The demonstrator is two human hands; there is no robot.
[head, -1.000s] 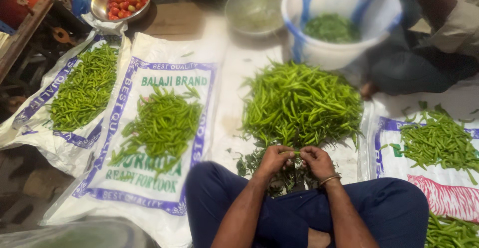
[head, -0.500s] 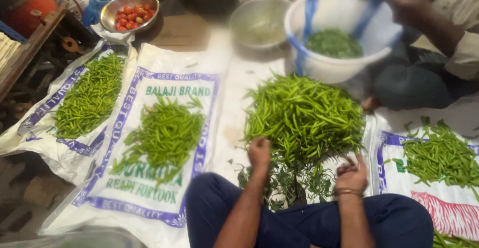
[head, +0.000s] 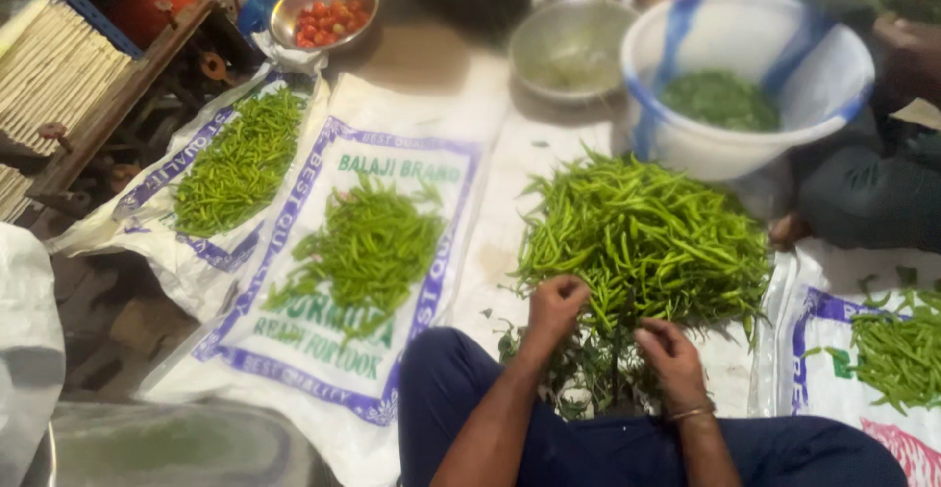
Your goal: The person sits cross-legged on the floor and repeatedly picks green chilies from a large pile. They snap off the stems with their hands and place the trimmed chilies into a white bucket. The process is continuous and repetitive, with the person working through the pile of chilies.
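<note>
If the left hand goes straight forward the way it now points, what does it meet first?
Most likely the big heap of green chillies: the left hand already sits at its near edge, knuckles toward it. Exact depth is unclear.

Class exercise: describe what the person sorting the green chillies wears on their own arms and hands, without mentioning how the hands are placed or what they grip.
Both forearms are bare, with no sleeves in view and no gloves. The left hand shows no ring or band. The right hand has a thin metal bangle around its wrist. Dark blue trousers cover the legs beneath the arms.
</note>
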